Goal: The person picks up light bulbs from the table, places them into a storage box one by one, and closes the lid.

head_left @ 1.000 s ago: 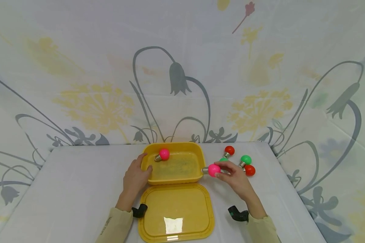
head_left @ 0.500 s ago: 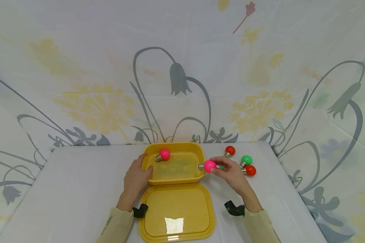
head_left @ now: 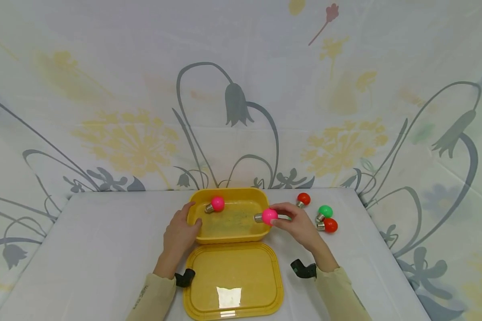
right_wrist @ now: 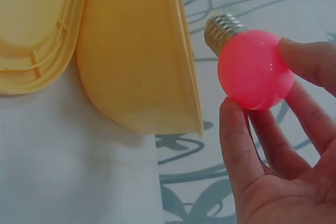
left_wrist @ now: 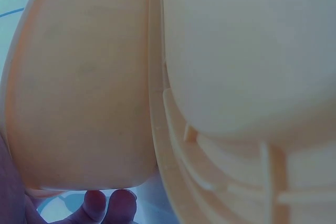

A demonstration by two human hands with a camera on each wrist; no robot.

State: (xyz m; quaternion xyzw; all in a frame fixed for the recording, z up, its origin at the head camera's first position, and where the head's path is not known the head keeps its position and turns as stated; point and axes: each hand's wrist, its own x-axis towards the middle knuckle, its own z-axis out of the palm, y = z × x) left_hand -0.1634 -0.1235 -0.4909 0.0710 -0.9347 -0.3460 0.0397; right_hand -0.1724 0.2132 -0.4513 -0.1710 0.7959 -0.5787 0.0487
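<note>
My right hand (head_left: 299, 226) pinches a round pink light bulb (head_left: 270, 216) by its globe, over the right rim of the yellow plastic box (head_left: 233, 240). The silvery screw base points left, into the box. Seen from the right wrist, thumb and fingertips surround the pink globe (right_wrist: 256, 70), beside the box's outer wall (right_wrist: 134, 61). My left hand (head_left: 180, 236) grips the box's left end, thumb over the rim; its fingertips (left_wrist: 121, 204) show past the box in the left wrist view. Another pink bulb (head_left: 218, 203) lies inside, toward the back left.
A yellow lid (head_left: 233, 276) lies just in front of the box. Right of the box are a red bulb (head_left: 303, 198), a green bulb (head_left: 326, 211) and another red bulb (head_left: 330, 225). My right hand mostly hides a further green piece. A printed cloth hangs behind the table.
My right hand has carried the pink bulb leftward and slightly back, from beside the box's right edge to over its rim. The left hand and box have stayed in place.
</note>
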